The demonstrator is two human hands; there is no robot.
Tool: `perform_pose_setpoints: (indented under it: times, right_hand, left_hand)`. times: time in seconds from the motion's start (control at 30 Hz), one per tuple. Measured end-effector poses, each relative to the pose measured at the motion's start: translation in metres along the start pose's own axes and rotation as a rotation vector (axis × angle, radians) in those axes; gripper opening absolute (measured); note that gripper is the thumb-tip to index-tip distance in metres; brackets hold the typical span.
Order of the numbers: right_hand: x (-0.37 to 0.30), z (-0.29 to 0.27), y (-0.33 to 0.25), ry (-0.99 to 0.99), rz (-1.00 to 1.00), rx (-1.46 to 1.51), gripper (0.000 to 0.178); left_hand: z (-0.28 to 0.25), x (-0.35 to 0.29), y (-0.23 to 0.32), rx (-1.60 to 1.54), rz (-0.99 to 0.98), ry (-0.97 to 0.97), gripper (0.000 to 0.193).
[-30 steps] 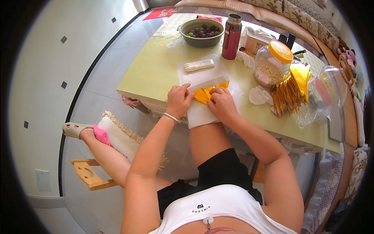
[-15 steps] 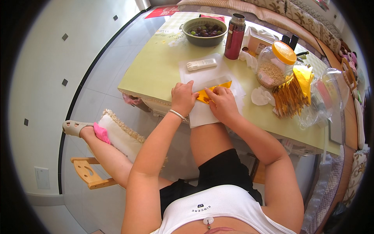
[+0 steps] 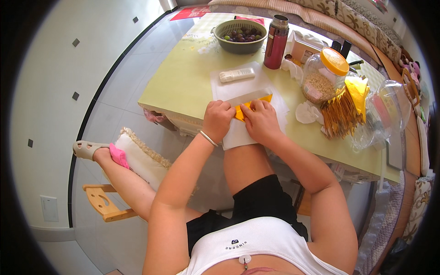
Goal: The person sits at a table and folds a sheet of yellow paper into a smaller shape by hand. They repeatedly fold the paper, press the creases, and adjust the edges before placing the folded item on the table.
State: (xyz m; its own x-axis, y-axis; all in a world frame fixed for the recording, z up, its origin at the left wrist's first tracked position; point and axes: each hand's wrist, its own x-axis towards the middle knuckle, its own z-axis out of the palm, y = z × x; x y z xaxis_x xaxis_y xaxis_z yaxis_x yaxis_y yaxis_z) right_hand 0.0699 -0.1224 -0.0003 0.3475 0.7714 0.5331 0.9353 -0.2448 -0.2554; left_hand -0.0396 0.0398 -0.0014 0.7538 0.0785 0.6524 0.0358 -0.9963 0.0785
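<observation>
A sheet of shiny gold paper [image 3: 239, 114], partly folded, lies on white paper sheets [image 3: 236, 139] at the table's near edge. My left hand [image 3: 217, 120] is closed on the gold paper's left end, thumb and fingers bent together. On its right part presses my right hand [image 3: 262, 123], fingers curled and thumb against the fold; the fingers hide much of the sheet. A grey-white strip shows along the far side of the gold. Just beyond, a white oblong case [image 3: 237, 75] rests on the sheets. To the right stands a thick bundle of folded gold papers [image 3: 344, 112].
On the yellow-green table [image 3: 176, 87] are a grey colander [image 3: 243, 48] of grapes [image 3: 245, 35], a red flask [image 3: 276, 46], a jar with an orange lid [image 3: 334, 62], a crumpled tissue [image 3: 309, 112] and clear plastic bags [image 3: 389, 110]. A wooden chair [image 3: 103, 204] stands at lower left.
My left hand has shifted slightly and its raised thumb has come down, fingers now closing on the gold paper's left end. The right hand stays nearly in place.
</observation>
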Motion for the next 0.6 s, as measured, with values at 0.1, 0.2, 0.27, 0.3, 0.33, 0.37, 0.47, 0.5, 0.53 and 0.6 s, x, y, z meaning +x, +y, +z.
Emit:
perform_pose_setpoints:
  times: [0.1, 0.2, 0.27, 0.3, 0.33, 0.37, 0.47, 0.5, 0.53, 0.6]
  right_hand:
    - [0.000, -0.001, 0.001, -0.013, -0.001, 0.010, 0.038]
    - [-0.002, -0.001, 0.004, -0.023, 0.003, 0.012, 0.039]
    - [-0.002, -0.001, 0.005, -0.031, -0.008, 0.019, 0.039]
    - [-0.002, -0.001, 0.006, -0.034, -0.016, 0.027, 0.039]
    - [-0.001, -0.002, 0.007, -0.036, -0.024, 0.036, 0.038]
    - [0.000, -0.003, 0.008, -0.058, -0.014, 0.048, 0.040]
    - [0.010, -0.008, 0.018, -0.146, 0.057, 0.082, 0.050]
    - [0.016, -0.011, 0.019, -0.186, 0.103, 0.094, 0.055]
    - [0.021, -0.015, 0.020, -0.226, 0.148, 0.106, 0.060]
    - [0.030, -0.019, 0.029, -0.202, 0.134, 0.096, 0.074]
  left_hand:
    - [-0.003, -0.003, 0.003, -0.007, -0.025, -0.052, 0.010]
    - [-0.008, 0.008, 0.014, -0.053, -0.146, -0.058, 0.007]
    - [-0.007, 0.010, 0.015, -0.096, -0.265, -0.063, 0.007]
    - [-0.007, 0.010, 0.013, -0.119, -0.330, -0.070, 0.008]
    - [-0.006, 0.011, 0.013, -0.143, -0.396, -0.077, 0.008]
    - [-0.005, 0.012, 0.012, -0.117, -0.401, -0.110, 0.013]
    - [-0.001, 0.020, 0.016, -0.036, -0.384, -0.137, 0.032]
    - [0.002, 0.023, 0.016, 0.002, -0.355, -0.095, 0.039]
    - [0.004, 0.025, 0.014, 0.039, -0.326, -0.054, 0.046]
    - [0.004, 0.032, 0.014, 0.039, -0.369, -0.228, 0.056]
